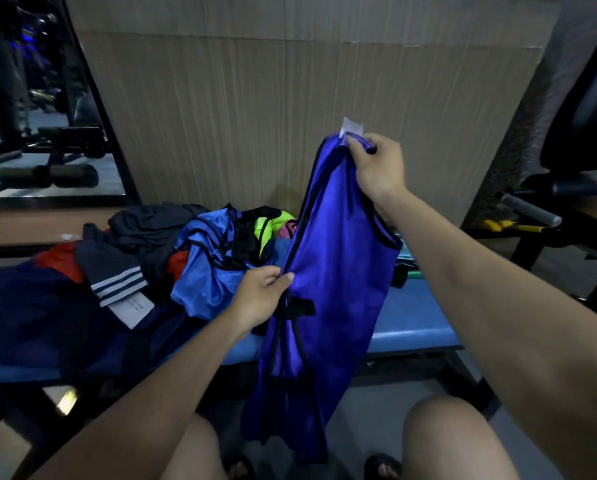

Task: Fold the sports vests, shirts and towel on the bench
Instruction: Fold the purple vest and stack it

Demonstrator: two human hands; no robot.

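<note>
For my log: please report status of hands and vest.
Right hand pinches vest top. Left hand grips its edge. Vest hangs unfolded. Clothes pile crowds bench.

A single wide-angle head camera is looking forward and down from close above the person's knees. It is facing the table (pixel 414 317) just ahead and a far panelled wall (pixel 255 116), bending straight lines at the edges.

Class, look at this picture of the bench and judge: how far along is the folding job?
Done: no folded stack shows anywhere. In hand: the right hand pinches the top of a purple vest held up over the bench, and the left hand grips its side edge. Left: a crumpled heap still lies on the bench, including a light blue vest, a dark striped shirt and a neon yellow garment. The job has barely begun.
</note>
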